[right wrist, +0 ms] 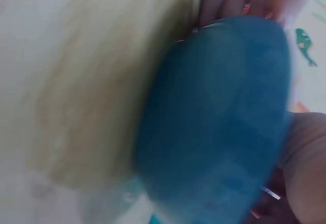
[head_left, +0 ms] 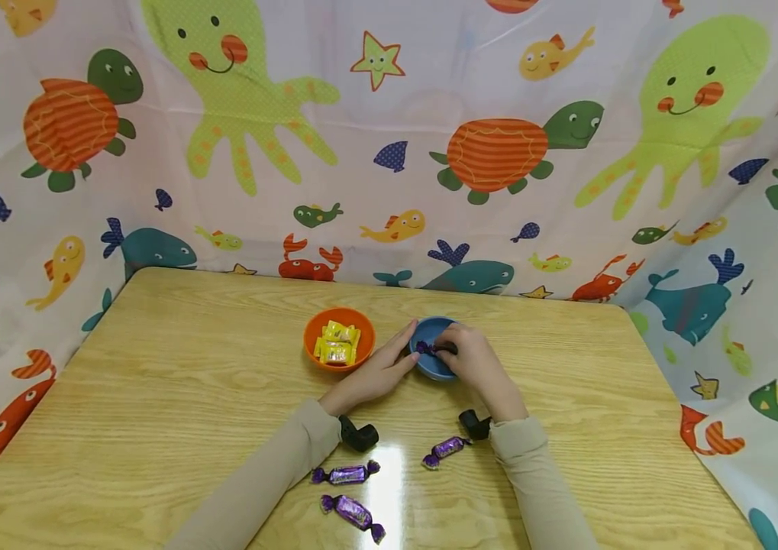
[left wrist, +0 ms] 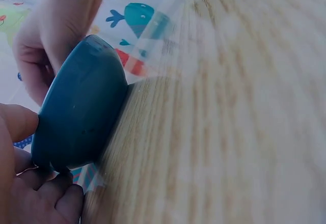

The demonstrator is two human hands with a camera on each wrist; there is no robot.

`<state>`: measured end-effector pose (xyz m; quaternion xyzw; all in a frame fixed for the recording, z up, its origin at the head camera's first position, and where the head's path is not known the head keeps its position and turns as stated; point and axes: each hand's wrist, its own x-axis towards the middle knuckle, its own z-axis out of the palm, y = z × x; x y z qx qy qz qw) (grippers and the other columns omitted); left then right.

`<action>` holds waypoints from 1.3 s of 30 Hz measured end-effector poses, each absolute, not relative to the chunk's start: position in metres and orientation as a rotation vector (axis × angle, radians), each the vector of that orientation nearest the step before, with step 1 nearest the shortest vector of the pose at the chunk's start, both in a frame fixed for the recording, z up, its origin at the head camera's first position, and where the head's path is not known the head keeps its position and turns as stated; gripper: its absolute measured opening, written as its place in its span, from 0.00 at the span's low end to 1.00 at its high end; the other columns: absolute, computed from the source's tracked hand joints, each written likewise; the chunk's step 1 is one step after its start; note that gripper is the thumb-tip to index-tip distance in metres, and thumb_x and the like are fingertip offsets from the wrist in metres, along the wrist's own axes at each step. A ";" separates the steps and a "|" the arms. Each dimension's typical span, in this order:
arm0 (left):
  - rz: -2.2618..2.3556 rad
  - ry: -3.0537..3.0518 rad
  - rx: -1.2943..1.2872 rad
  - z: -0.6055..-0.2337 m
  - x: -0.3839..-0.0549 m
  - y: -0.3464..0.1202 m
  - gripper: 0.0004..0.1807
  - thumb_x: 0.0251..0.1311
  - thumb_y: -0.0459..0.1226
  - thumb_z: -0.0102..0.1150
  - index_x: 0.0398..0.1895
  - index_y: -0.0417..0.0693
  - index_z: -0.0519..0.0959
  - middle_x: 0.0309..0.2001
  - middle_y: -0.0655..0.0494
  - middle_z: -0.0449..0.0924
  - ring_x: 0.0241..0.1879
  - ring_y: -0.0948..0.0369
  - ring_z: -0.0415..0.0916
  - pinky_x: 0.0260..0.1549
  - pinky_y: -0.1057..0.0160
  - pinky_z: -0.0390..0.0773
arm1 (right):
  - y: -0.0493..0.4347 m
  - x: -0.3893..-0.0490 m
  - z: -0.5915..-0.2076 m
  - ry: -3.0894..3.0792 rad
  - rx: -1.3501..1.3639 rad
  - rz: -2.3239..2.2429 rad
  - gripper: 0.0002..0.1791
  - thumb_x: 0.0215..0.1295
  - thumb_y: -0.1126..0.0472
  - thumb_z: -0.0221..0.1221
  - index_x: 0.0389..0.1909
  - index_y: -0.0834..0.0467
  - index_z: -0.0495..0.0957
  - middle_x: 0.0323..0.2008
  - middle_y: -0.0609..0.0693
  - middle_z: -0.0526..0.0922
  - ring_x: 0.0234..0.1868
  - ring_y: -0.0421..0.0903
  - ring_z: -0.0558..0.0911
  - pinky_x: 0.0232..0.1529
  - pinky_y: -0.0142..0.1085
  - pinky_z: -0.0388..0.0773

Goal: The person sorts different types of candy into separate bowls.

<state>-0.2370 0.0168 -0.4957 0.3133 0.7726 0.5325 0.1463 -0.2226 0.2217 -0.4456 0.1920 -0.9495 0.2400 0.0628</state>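
A blue bowl (head_left: 433, 330) stands on the table between both hands. My left hand (head_left: 383, 370) holds its left side, with the thumb (left wrist: 19, 122) at the rim and the other fingers around the lower wall in the left wrist view. Inside the bowl, the fingers of my right hand (head_left: 476, 357) pinch a purple-wrapped candy (head_left: 426, 348), whose twisted end sticks out to the left. Part of that candy is hidden by the fingers. The right wrist view is blurred and filled mostly by the bowl's outer wall (right wrist: 214, 122).
An orange bowl (head_left: 339, 312) with several yellow-wrapped candies (head_left: 337, 344) sits left of the blue one. Nearer the front lie three purple candies (head_left: 349, 475), one of them close to the right wrist's black camera (head_left: 475, 425). A sea-animal curtain (head_left: 361, 168) hangs behind the wooden table (head_left: 189, 367).
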 end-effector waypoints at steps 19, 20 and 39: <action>1.538 2.164 0.978 -0.499 -0.239 0.013 0.38 0.77 0.51 0.41 0.81 0.57 0.36 0.80 0.54 0.33 0.77 0.62 0.33 0.74 0.50 0.43 | 0.177 -0.159 -0.389 -2.364 1.110 0.973 0.07 0.55 0.72 0.70 0.35 0.62 0.85 0.35 0.51 0.86 0.39 0.44 0.83 0.41 0.36 0.82; 1.539 2.157 0.977 -0.499 -0.239 0.013 0.38 0.77 0.50 0.41 0.81 0.55 0.36 0.80 0.54 0.33 0.77 0.62 0.33 0.74 0.50 0.42 | 0.175 -0.155 -0.390 -2.351 1.143 0.988 0.08 0.55 0.72 0.70 0.35 0.62 0.85 0.36 0.51 0.86 0.40 0.44 0.83 0.41 0.36 0.82; 1.481 2.278 0.927 -0.496 -0.236 0.016 0.35 0.79 0.42 0.41 0.81 0.48 0.41 0.80 0.53 0.38 0.77 0.62 0.35 0.74 0.53 0.43 | 0.125 -0.098 -0.444 -2.583 1.477 0.955 0.08 0.60 0.67 0.68 0.40 0.60 0.85 0.41 0.48 0.85 0.45 0.37 0.82 0.52 0.24 0.75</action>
